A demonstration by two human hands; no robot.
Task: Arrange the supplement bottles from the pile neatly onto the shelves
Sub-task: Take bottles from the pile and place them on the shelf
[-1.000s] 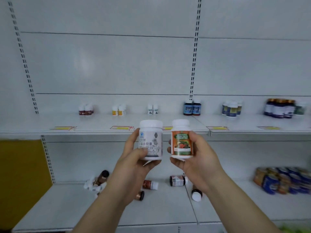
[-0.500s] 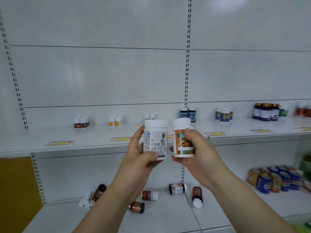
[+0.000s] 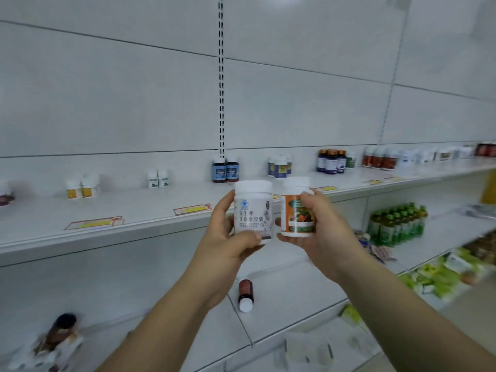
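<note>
My left hand (image 3: 226, 237) grips a white bottle with a pale label (image 3: 253, 208), held upright in front of the upper shelf (image 3: 139, 210). Beside it my right hand (image 3: 319, 232) grips a white bottle with an orange label (image 3: 296, 210), also upright. The two bottles stand nearly side by side in the air. On the lower shelf (image 3: 284, 299) a brown bottle with a white cap (image 3: 245, 294) lies on its side. More loose bottles (image 3: 56, 336) lie blurred at the lower left.
Small groups of bottles stand along the back of the upper shelf: yellow-labelled (image 3: 81, 187), white (image 3: 157, 178), dark blue (image 3: 225, 169), blue-labelled (image 3: 279, 165), amber (image 3: 331, 161) and red (image 3: 378, 158). Green drink bottles (image 3: 397, 224) and packets fill the right-hand shelves.
The view has swung to the right and moved closer to the shelves. Both hands keep their bottles held up side by side. More stocked shelves have come into view at the right.
</note>
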